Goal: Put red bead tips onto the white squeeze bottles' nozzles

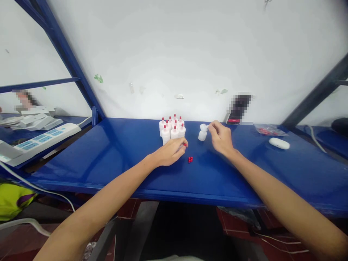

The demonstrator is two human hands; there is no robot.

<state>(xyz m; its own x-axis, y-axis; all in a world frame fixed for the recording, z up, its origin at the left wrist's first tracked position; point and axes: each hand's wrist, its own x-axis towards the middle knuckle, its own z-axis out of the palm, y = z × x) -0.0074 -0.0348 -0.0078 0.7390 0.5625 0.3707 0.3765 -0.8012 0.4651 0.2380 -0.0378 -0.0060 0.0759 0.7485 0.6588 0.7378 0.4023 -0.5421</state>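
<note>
My left hand (pixel 172 150) is closed in a pinch around a small red cap (pixel 185 144), in front of a cluster of white squeeze bottles (pixel 174 133) with red tips. More loose red caps (pixel 190 159) lie on the blue table just right of and below that hand. My right hand (pixel 220 137) pinches the thin tip of a white nozzle top (pixel 203 127), whose wide end points left. Beneath it is another white piece (pixel 202 136), perhaps a bottle or a second top; whether the two touch I cannot tell.
On the blue table (pixel 130 159), a clear bag with red bits (pixel 268 130) and a white oval case (pixel 279 143) lie at right. A phone-like object (pixel 234 117) leans on the wall. A power strip (pixel 40 143) and white boxes (pixel 40 119) are at left.
</note>
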